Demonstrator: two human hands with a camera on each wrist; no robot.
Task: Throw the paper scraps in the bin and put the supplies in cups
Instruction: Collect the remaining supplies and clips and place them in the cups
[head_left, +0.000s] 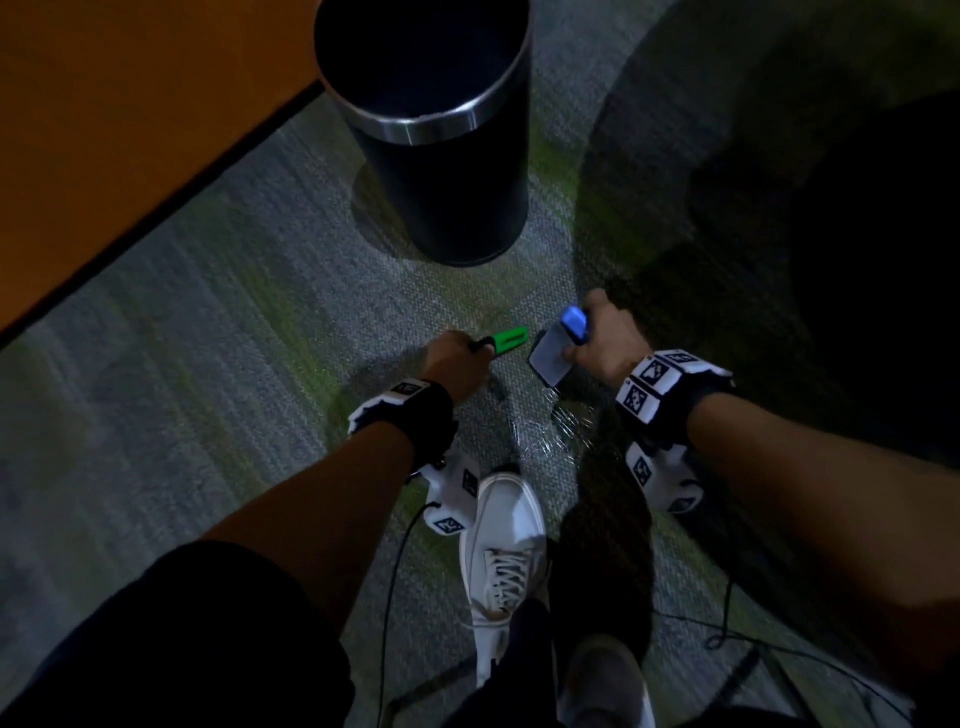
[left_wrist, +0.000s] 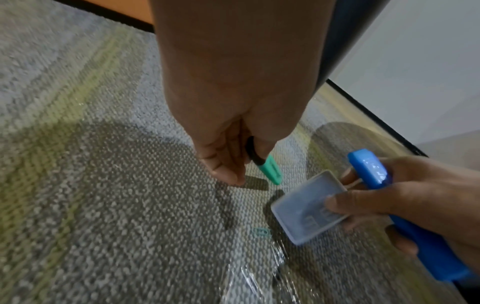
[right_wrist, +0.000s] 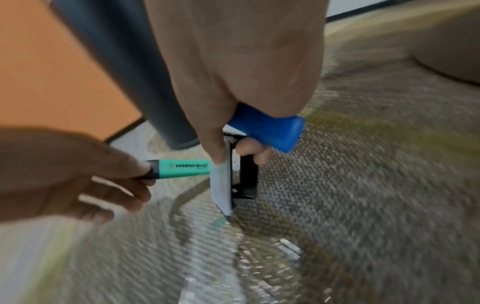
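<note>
I am bent over the carpet in front of the dark bin (head_left: 441, 156). My left hand (head_left: 470, 353) pinches a green highlighter (head_left: 506, 340) by its black cap end, just above the floor. In the left wrist view the highlighter (left_wrist: 270, 170) points down and to the right. My right hand (head_left: 576, 348) grips a long blue plastic tool (left_wrist: 369, 168) and a small clear box (left_wrist: 309, 207) together. The two hands are close, with the highlighter (right_wrist: 184, 168) tip almost at the box (right_wrist: 222, 185). A small paper clip (left_wrist: 261, 231) lies on the carpet under the box.
Crumpled clear plastic wrap (head_left: 550, 426) lies on the carpet between my hands and my white shoe (head_left: 504, 540). An orange table edge (head_left: 130, 182) runs at the left of the bin. A dark shape (head_left: 857, 260) fills the right side. Thin cables (head_left: 727, 623) trail on the floor.
</note>
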